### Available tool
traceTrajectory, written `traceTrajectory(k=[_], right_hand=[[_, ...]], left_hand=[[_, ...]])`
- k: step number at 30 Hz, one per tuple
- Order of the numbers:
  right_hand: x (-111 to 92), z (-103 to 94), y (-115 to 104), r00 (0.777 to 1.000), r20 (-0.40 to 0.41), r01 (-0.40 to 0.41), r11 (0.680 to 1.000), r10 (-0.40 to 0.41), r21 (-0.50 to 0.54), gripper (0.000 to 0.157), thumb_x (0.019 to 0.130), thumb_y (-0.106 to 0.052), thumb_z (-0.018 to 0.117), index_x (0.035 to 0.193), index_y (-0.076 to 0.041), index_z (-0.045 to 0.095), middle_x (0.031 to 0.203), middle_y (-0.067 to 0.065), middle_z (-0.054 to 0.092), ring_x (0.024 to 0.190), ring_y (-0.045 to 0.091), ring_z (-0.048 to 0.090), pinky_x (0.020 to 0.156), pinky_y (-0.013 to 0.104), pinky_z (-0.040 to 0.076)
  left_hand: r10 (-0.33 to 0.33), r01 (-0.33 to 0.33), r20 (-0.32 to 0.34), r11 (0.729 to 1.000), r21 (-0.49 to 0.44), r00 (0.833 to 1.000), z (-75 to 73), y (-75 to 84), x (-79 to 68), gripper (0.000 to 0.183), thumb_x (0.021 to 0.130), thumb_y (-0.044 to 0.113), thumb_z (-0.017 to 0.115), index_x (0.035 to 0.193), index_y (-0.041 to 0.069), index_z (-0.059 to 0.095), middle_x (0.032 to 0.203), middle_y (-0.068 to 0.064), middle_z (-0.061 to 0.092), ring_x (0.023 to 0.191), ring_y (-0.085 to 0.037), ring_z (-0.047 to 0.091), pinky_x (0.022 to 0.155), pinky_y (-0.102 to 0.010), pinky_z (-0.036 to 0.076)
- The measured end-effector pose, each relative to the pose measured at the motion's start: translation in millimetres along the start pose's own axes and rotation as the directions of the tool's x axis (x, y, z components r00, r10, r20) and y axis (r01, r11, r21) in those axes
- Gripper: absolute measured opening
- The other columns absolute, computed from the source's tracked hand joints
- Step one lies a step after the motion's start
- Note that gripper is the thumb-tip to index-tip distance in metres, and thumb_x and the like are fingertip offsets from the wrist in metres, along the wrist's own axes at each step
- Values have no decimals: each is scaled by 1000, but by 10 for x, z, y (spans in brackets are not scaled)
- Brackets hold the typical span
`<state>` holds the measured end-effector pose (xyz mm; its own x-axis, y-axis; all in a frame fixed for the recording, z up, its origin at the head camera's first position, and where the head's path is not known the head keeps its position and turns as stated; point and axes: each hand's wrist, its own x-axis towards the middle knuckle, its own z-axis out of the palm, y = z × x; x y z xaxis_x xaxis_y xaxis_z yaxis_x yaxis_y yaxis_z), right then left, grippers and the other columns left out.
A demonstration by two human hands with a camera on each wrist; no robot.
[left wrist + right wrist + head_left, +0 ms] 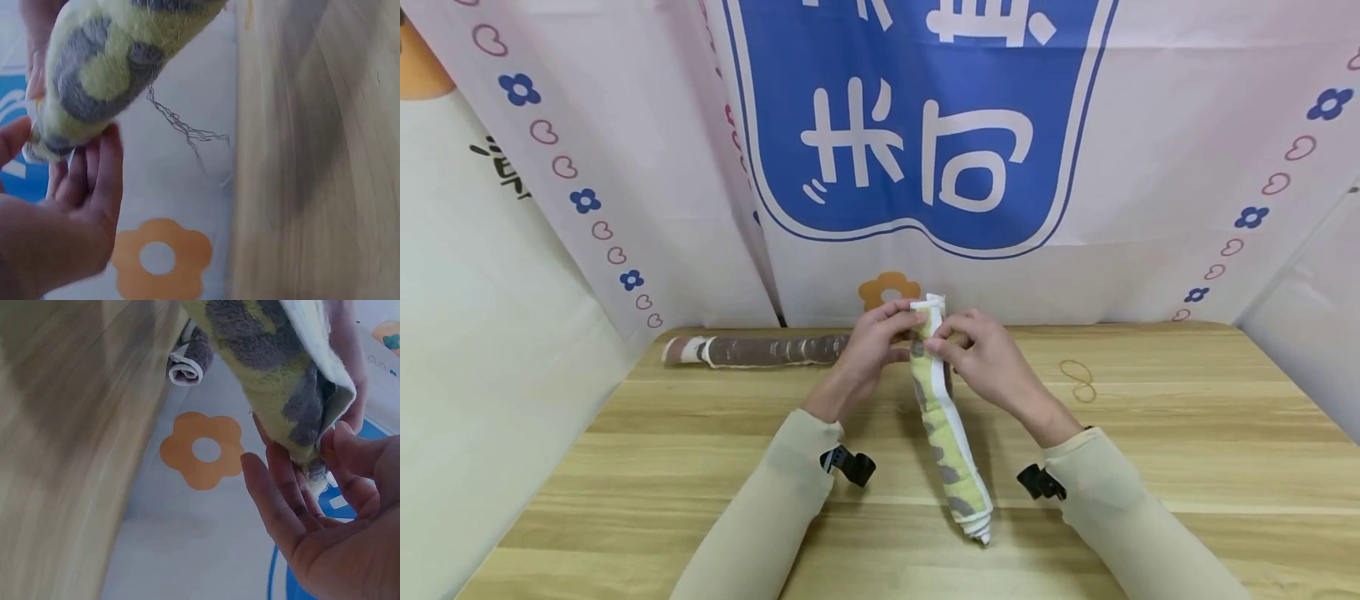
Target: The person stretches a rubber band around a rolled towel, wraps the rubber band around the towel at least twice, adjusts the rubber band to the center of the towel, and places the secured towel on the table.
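Note:
A rolled towel [946, 429], yellow with grey patches and white edging, is held up off the table, its tapered lower end towards me. At its far end, my left hand [871, 346] grips it from the left, thumb on one side and fingers on the other in the left wrist view. From the right, my right hand [988, 357] pinches the white edge near that same end. A small orange bit shows by the fingertips in the right wrist view, too little to tell what it is. Grey loose threads [181, 125] hang from the towel.
A brown rolled towel [775, 351] with a white band lies along the back left of the wooden table [700, 467]. To the right lies a thin tan rubber band [1078, 382], twisted into a figure eight. A printed curtain [1150, 183] hangs behind the table.

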<state>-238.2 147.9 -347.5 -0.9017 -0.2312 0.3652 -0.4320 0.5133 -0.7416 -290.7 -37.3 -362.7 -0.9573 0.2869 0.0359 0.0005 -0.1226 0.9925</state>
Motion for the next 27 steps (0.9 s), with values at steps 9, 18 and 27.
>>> traceTrajectory(k=[9,18,27], right_hand=[[16,-10,0,978,93,-200,969,188,148,18,108,-19,66,107,-2,73,115,15,62,94,29,66,79,44,63],[-8,72,-3,996,72,-60,997,56,42,19,95,-10,80,95,-7,62,111,17,59,96,33,69,74,38,61],[-24,121,6,995,31,100,994,-99,-44,23,90,15,65,93,-7,69,107,14,62,101,33,60,89,50,57]], left_hand=[[-63,60,-27,993,-102,998,-38,-44,32,44,97,14,78,136,4,61,121,-9,68,96,-18,66,82,-33,58],[-51,36,-186,996,-84,981,55,-17,-9,30,88,10,86,112,9,69,100,-2,73,86,-15,66,73,-30,56],[16,-19,-197,1000,-15,980,70,-18,-25,38,89,10,85,123,8,68,98,-6,72,86,-17,67,69,-30,58]])
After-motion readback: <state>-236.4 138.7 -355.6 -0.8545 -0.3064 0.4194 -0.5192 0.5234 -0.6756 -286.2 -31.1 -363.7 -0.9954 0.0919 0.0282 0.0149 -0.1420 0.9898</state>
